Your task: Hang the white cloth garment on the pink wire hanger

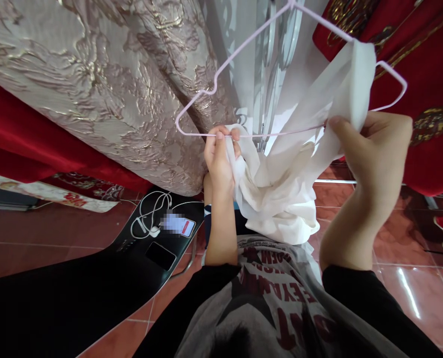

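Note:
A pale pink clothes hanger (252, 41) hangs in front of me at the top of the head view. Sheer white fabric (277, 194) drapes over its right shoulder and gathers in folds down to my lap. My left hand (220, 156) is closed, pinching the hanger's lower bar together with an edge of the fabric. On the right, my right hand (374, 146) grips the fabric just below that shoulder, thumb toward the lower bar. Its other fingers are partly hidden behind the cloth.
Embossed beige-gold fabric (139, 94) hangs at the left, with red cloth (53, 134) below it. Red garments with gold trim (423, 119) hang at the right. A black seat (124, 268) holds two phones (161, 255) and white earphones (155, 230). Red tiles (400, 288) cover the floor.

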Motion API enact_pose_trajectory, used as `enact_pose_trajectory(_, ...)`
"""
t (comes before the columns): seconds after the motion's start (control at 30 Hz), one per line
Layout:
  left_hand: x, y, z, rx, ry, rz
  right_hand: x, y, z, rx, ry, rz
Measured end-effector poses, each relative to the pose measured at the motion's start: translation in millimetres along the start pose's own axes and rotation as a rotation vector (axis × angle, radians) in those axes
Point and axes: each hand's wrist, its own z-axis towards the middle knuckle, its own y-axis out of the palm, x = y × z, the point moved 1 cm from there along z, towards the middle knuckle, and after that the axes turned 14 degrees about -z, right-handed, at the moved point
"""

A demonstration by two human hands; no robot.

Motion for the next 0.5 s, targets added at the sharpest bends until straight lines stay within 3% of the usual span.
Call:
enact_pose_trajectory(0.2, 0.4, 1.7, -1.7, 0.012, -0.025, -0.004, -12.7, -1.9, 9.7, -0.008, -0.084, 0.203)
enact_pose_trajectory(0.37, -1.6, -0.2, -0.3, 0.009, -0.023, 0.019, -34.0, 4.6, 47.6, -0.097, -0.124, 0.584)
enact_pose_trajectory(0.43, -2.4, 0.4, -1.1, -0.013, -0.027, 0.009, -41.4, 2.4, 64.9, -0.123, -0.061, 0.777)
enact_pose_trajectory(0.5, -2.9, 1.1, -2.4, -0.04, -0.031, -0.01, -41.7, -2.7, 78.0, -0.107, 0.13, 0.972)
